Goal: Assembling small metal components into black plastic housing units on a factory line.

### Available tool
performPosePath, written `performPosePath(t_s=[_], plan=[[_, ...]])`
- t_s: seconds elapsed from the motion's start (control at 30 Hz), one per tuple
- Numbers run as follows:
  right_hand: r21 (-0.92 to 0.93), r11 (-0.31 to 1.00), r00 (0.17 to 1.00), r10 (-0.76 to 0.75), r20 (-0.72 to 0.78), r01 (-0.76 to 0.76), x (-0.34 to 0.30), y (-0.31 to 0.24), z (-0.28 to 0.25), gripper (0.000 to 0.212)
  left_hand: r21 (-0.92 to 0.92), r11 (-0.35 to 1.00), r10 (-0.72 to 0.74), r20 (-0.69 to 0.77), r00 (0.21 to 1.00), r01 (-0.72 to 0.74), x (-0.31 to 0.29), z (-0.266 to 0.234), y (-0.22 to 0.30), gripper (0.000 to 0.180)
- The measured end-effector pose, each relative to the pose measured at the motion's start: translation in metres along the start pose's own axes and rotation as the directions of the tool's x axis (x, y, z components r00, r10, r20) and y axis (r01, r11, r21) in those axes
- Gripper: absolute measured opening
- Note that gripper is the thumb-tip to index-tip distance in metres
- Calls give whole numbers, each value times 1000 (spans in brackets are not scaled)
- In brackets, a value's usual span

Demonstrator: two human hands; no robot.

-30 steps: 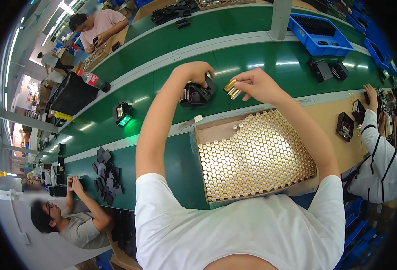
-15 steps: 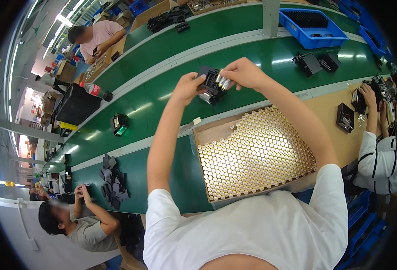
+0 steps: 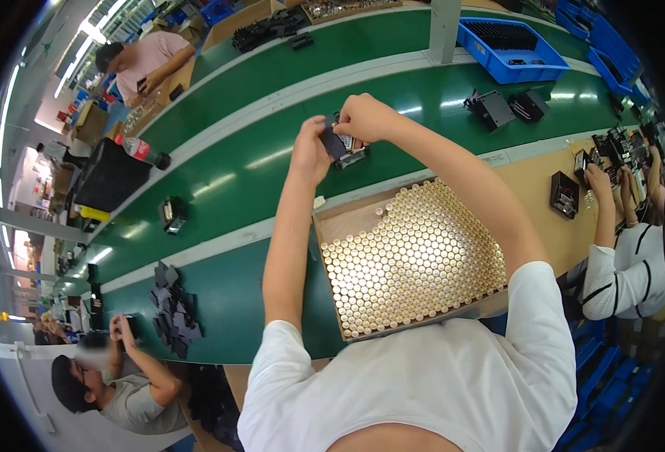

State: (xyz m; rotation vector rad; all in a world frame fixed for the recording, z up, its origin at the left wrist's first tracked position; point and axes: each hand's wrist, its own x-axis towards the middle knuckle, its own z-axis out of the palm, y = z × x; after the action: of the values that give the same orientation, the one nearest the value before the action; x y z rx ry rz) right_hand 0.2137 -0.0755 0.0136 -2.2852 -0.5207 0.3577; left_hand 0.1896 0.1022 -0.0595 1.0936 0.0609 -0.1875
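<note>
My left hand and my right hand are raised together over the green belt, both closed on a small black holder with pale cells showing inside it. The left hand grips its left side, and the right hand presses on its top. Just below them lies a cardboard tray packed with several upright gold-topped cylindrical cells. The tray's far left corner is bare.
Another black holder sits on the belt at left, two more at right near a blue bin. A pile of black parts lies at lower left. Other people work at left, top left and right.
Both hands came together on the black holder; the gold cells my right hand held a second ago are no longer in its fingers. The view shifted slightly.
</note>
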Motion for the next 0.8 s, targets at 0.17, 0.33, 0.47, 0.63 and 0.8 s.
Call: performPosePath(t_s=[0.17, 0.33, 0.47, 0.63, 0.8], plan=[[-79, 995, 998, -65, -21, 63, -12, -8, 7, 15, 38, 998, 52, -100, 994, -48, 4, 0, 2, 46], [-288, 914, 922, -344, -176, 286, -28, -1, 23, 18, 170, 981, 120, -158, 980, -93, 4, -2, -3, 48], [-485, 784, 809, -541, -228, 387, -34, 20, 41, 30, 156, 982, 132, -148, 980, -109, 6, -8, -7, 52], [-496, 808, 847, -476, -236, 316, -33, 23, 43, 41, -66, 992, 102, -29, 994, -103, 8, -14, -10, 69], [-349, 881, 908, -390, -152, 320, -31, 5, 23, 39, -27, 994, 106, 53, 993, -105, 2, -16, -8, 80]])
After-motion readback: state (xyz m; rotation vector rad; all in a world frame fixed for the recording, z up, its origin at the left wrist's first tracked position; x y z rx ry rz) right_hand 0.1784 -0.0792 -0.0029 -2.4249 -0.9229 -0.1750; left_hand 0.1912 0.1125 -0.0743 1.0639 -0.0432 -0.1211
